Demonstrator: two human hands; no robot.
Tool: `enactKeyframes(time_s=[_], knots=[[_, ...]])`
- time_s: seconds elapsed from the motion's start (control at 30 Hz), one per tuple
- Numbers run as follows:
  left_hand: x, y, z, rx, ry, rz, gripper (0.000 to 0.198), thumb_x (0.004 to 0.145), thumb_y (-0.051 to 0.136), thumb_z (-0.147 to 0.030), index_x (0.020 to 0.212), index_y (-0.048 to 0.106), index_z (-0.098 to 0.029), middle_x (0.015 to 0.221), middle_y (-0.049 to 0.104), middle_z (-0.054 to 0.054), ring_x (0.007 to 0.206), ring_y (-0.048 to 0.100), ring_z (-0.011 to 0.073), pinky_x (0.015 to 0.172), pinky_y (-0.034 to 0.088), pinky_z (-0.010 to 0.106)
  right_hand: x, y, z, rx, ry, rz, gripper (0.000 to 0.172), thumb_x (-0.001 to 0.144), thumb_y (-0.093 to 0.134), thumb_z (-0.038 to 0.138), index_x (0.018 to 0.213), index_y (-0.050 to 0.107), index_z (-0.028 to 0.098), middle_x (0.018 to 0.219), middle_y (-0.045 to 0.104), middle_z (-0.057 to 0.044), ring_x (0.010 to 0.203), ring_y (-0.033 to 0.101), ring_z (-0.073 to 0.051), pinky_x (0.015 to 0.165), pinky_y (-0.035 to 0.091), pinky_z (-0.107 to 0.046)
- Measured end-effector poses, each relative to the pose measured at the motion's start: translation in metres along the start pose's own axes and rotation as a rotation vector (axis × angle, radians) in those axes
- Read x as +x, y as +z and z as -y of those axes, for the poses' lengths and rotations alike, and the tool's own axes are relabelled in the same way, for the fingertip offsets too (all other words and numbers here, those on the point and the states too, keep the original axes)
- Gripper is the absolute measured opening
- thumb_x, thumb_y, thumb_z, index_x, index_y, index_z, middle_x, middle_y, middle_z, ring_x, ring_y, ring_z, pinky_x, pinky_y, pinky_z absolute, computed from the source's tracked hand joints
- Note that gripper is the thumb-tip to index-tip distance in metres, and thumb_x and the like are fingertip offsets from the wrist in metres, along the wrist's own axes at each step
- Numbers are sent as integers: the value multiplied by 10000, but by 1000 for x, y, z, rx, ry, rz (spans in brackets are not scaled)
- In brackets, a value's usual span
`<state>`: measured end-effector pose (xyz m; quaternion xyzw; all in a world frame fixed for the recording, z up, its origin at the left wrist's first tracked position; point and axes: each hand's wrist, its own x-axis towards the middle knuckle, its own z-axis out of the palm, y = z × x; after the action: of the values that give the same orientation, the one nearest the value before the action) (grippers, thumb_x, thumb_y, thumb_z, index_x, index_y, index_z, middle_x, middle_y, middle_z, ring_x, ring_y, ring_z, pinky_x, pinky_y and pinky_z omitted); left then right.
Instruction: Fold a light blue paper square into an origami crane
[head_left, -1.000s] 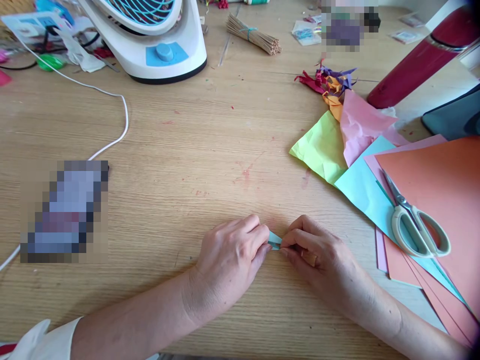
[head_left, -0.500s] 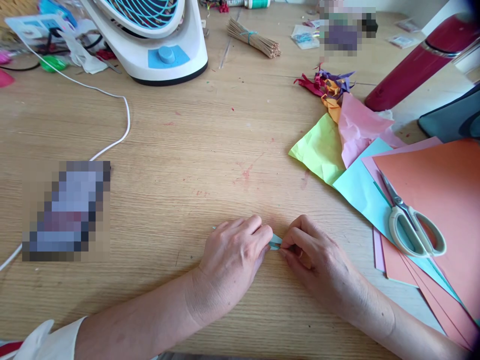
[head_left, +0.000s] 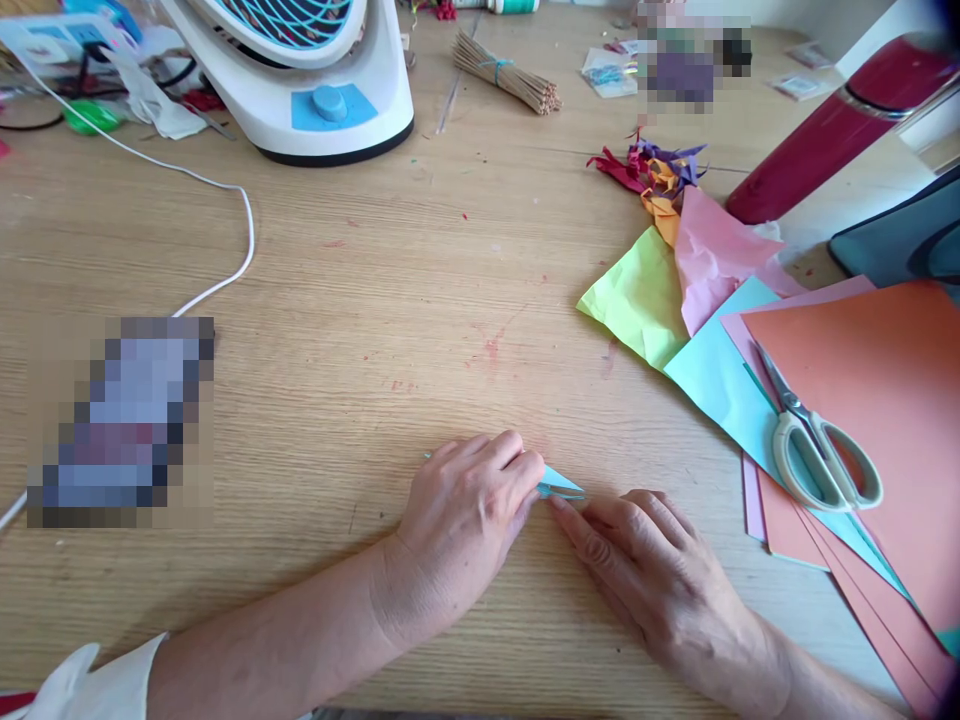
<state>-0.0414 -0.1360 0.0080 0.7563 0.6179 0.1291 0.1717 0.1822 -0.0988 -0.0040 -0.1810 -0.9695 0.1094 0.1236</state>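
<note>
A narrow, pointed piece of folded light-blue paper (head_left: 562, 482) lies low on the table in front of me. My left hand (head_left: 472, 490) is closed over it and covers most of its length, so only its right tip and a tiny bit at the far left show. My right hand (head_left: 652, 570) rests just right of and below that tip, one finger stretched to the paper's lower edge by the left fingertips. Its other fingers bend loosely downward, with nothing visible in them.
Scissors (head_left: 821, 440) lie on coloured paper sheets (head_left: 885, 370) at right. Crumpled green paper (head_left: 637, 300), folded paper scraps (head_left: 652, 175) and a red flask (head_left: 832, 130) are beyond. A fan (head_left: 330, 110), a bundle of sticks (head_left: 506, 72), a white cable (head_left: 251, 225) and a blurred phone-like device (head_left: 135, 420) sit further off.
My right hand has let go of the paper's tip and moved down and slightly right, so more of the tip shows. The left hand has stayed in place on the paper.
</note>
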Motion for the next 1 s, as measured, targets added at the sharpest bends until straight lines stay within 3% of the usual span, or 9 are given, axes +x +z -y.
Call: enactKeyframes(time_s=[0.57,1.0], knots=[[3,2,0,0,-10,-2,167,941,612,-220,804,519,-198,831,560,-16,738,534,171,660,372,334,5,0,2,-6,-18,-28,372,948,438,47,1298,550,-11,897,627,-128,778,539,-220,688,481,-383],[4,2,-1,9,-3,-10,189,935,611,-190,779,503,-200,813,567,-16,725,532,167,658,372,330,7,-1,3,-22,0,-56,359,965,404,61,1279,571,17,896,646,-115,756,545,-207,692,486,-369]])
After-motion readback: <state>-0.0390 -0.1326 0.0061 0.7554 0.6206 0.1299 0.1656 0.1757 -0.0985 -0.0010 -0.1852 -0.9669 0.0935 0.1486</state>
